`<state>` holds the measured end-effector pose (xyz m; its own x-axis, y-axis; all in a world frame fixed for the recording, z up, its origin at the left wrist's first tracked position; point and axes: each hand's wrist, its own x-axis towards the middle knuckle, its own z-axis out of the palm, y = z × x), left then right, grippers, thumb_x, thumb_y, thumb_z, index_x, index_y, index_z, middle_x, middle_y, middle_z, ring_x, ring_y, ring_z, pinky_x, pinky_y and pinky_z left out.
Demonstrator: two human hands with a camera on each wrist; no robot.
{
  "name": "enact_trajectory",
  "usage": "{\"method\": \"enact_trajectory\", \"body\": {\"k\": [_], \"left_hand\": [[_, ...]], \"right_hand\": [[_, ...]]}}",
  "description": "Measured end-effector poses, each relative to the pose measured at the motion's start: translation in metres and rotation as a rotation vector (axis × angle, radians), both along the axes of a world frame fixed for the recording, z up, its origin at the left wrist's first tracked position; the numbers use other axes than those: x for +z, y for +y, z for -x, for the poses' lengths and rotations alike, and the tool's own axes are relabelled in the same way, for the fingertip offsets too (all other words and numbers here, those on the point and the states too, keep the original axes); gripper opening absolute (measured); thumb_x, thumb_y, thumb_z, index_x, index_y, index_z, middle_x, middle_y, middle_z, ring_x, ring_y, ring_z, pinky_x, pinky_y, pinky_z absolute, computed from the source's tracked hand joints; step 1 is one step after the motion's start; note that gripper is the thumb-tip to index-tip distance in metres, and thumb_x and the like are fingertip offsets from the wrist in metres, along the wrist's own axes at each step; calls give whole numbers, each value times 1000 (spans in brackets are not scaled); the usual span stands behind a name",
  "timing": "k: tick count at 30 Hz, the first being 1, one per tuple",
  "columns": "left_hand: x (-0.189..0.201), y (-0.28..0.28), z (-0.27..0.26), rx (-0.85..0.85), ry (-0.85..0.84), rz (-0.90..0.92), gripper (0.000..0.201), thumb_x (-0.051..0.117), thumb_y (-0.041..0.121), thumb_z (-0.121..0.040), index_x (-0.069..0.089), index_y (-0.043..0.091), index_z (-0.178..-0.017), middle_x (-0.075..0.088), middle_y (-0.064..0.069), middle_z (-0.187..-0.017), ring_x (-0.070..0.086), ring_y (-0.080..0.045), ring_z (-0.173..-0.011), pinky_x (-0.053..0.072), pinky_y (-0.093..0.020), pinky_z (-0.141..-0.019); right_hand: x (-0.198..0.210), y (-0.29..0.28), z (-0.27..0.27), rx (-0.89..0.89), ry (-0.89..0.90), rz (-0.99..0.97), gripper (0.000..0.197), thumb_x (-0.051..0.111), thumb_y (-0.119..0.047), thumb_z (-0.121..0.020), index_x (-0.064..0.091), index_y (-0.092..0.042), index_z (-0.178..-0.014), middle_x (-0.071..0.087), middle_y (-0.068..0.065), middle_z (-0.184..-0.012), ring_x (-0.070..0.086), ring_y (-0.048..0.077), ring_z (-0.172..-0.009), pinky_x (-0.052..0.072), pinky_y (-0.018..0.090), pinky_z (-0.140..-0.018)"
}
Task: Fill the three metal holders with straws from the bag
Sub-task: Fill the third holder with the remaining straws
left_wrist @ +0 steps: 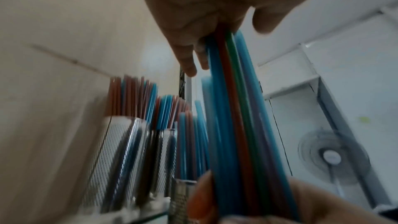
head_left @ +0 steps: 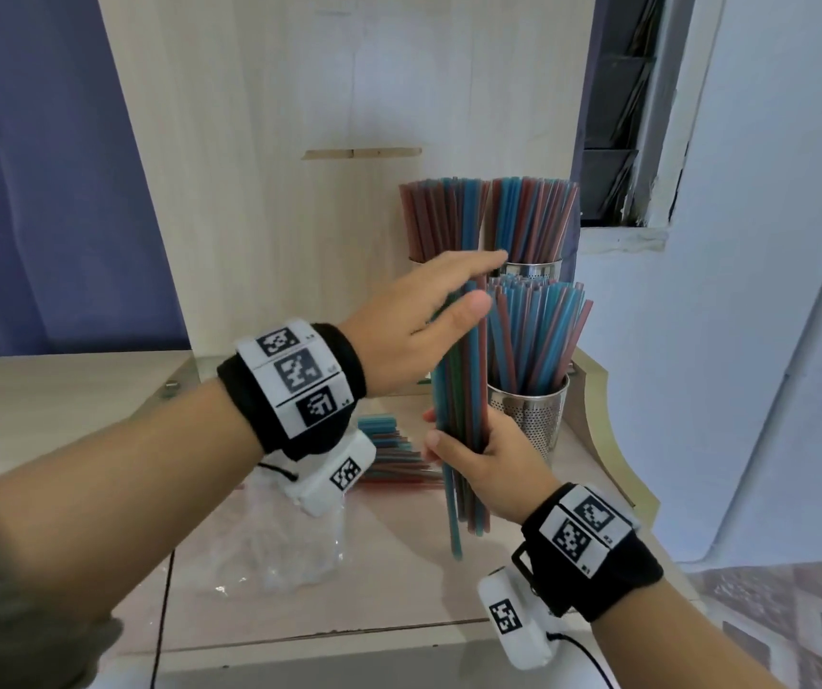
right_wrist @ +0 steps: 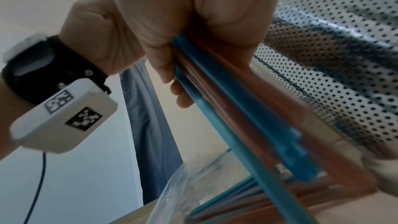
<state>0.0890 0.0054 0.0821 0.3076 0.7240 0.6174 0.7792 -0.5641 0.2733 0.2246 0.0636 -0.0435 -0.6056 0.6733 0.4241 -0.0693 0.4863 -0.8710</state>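
Note:
My right hand (head_left: pixel 463 450) grips an upright bundle of blue, red and green straws (head_left: pixel 461 390) around its lower half, just left of the front metal holder (head_left: pixel 533 415). My left hand (head_left: pixel 478 285) lies with straight fingers over the bundle's top end, palm against the straws (left_wrist: pixel 228 108). The front holder is perforated (right_wrist: pixel 333 74) and full of straws. Two more holders stand behind it, the back right one (head_left: pixel 533 268) and the back left one (head_left: pixel 416 261), both packed with straws. The clear plastic bag (head_left: pixel 289 539) lies on the table under my left wrist.
Loose straws (head_left: pixel 394 455) lie flat on the table between the bag and the holders. A pale wooden panel (head_left: pixel 299 191) rises right behind the holders. The table's curved right edge (head_left: pixel 618 440) is close to the front holder. A window (head_left: pixel 618 116) sits at the upper right.

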Motion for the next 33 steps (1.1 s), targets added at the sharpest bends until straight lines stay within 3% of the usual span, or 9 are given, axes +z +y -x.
{"method": "enact_trajectory", "body": {"k": [3, 5, 8, 11, 14, 19, 22, 26, 33], "left_hand": [[-18, -2, 8, -50, -404, 39, 42, 26, 44, -100, 33, 36, -141, 47, 8, -143, 43, 2, -131, 37, -21, -108], [-31, 3, 23, 51, -454, 84, 35, 31, 48, -100, 45, 36, -129, 55, 13, -130, 51, 5, -119, 42, -22, -102], [-68, 18, 51, 417, 61, 351, 36, 50, 46, -96, 57, 25, -123, 52, 1, -135, 47, -13, -123, 37, -29, -102], [-110, 28, 67, 681, 620, 570, 55, 54, 59, -88, 51, 31, -135, 21, -4, -157, 11, -29, -146, 15, -47, -116], [-138, 34, 74, 730, 741, 659, 70, 53, 64, -84, 41, 31, -144, -1, -6, -161, -8, -36, -147, 3, -53, -118], [-161, 38, 73, 787, 804, 692, 64, 53, 62, -85, 44, 33, -142, -2, -9, -161, -7, -40, -146, 4, -54, -117], [-164, 40, 68, 793, 816, 611, 54, 55, 56, -86, 54, 29, -133, 9, -8, -159, 3, -39, -145, 12, -52, -115], [-162, 42, 70, 772, 760, 571, 46, 57, 53, -87, 61, 28, -125, 22, -3, -155, 11, -35, -143, 15, -50, -114], [-150, 40, 75, 720, 401, 557, 25, 49, 41, -96, 52, 28, -118, 50, 3, -135, 27, -19, -138, 10, -47, -112]], "right_hand": [[-4, 7, -6, -71, 31, 22, 8, 62, -10, -93, 60, -17, -95, 67, -1, -73, 65, 11, -73, 56, 30, -76], [-5, 14, -14, -129, 75, 41, 8, 60, -10, -93, 60, -18, -95, 66, -2, -71, 64, 12, -72, 55, 33, -76], [-3, 23, -23, -165, 115, 35, 7, 58, -11, -95, 59, -18, -95, 63, -5, -68, 62, 13, -70, 54, 33, -77], [-7, 29, -26, -184, 108, 47, 7, 58, -12, -95, 60, -18, -96, 64, -4, -70, 64, 17, -73, 55, 38, -82], [-13, 27, -25, -192, 98, 65, 8, 57, -11, -95, 60, -19, -96, 63, -4, -71, 63, 18, -74, 55, 44, -83], [-16, 28, -22, -207, 116, 108, 9, 55, -12, -97, 58, -20, -96, 59, -6, -70, 59, 16, -72, 54, 44, -82], [-18, 29, -17, -196, 105, 79, 8, 56, -16, -97, 58, -24, -96, 59, -5, -71, 60, 14, -72, 53, 42, -81], [-19, 23, -5, -176, 105, 50, 15, 56, -13, -96, 56, -27, -91, 57, -3, -71, 57, 4, -62, 50, 25, -67], [-24, 29, 2, -188, 142, 60, 16, 58, -15, -95, 58, -30, -91, 59, -8, -70, 60, 9, -71, 53, 36, -79]]}}
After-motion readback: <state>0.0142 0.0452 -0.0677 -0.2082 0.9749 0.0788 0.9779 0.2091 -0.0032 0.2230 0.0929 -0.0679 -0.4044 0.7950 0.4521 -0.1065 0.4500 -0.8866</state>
